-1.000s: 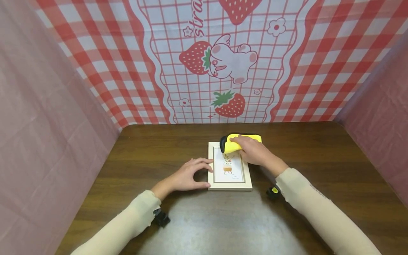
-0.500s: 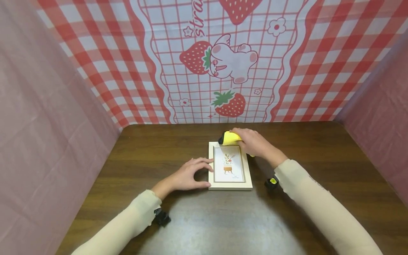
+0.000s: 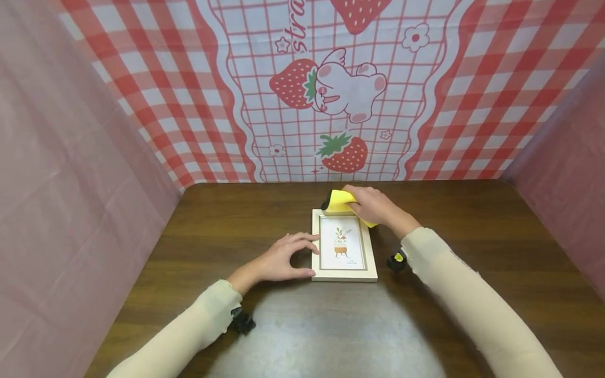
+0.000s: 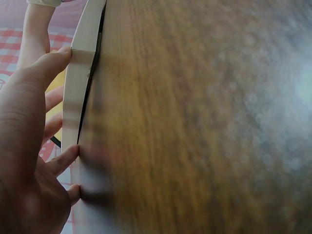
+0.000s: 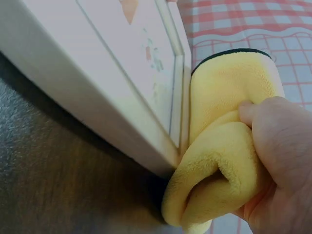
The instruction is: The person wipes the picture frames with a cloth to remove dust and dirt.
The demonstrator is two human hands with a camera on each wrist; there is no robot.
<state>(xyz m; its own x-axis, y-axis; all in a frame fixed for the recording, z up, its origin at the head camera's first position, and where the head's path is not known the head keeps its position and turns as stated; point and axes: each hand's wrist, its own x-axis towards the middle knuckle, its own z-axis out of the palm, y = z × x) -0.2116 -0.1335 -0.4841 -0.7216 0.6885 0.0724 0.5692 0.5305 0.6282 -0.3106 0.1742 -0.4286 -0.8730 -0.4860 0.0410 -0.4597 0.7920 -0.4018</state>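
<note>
A cream picture frame (image 3: pixel 345 274) lies flat on the brown wooden table, its print of a potted plant facing up. My left hand (image 3: pixel 282 260) rests against its left side, thumb by the near corner and fingers spread along the edge. In the left wrist view, the fingertips touch the side of the frame (image 4: pixel 80 73). My right hand (image 3: pixel 374 206) grips a bunched yellow cloth (image 3: pixel 340 201) over the far edge of the frame. Seen from the right wrist, the dark-edged, fluffy cloth (image 5: pixel 222 141) is folded over on itself beside the frame's corner, with the thumb pressing into it.
The wooden table (image 3: pixel 222 220) runs to a red-checked strawberry backdrop (image 3: pixel 189 105) behind the frame. Pink curtains (image 3: pixel 80 173) hang at both sides. A small black device is strapped at each wrist, and light reflects off the near tabletop.
My right hand has drawn the yellow cloth from over the upper part of the print to the frame's far edge, bunching it. The left hand keeps its place on the frame.
</note>
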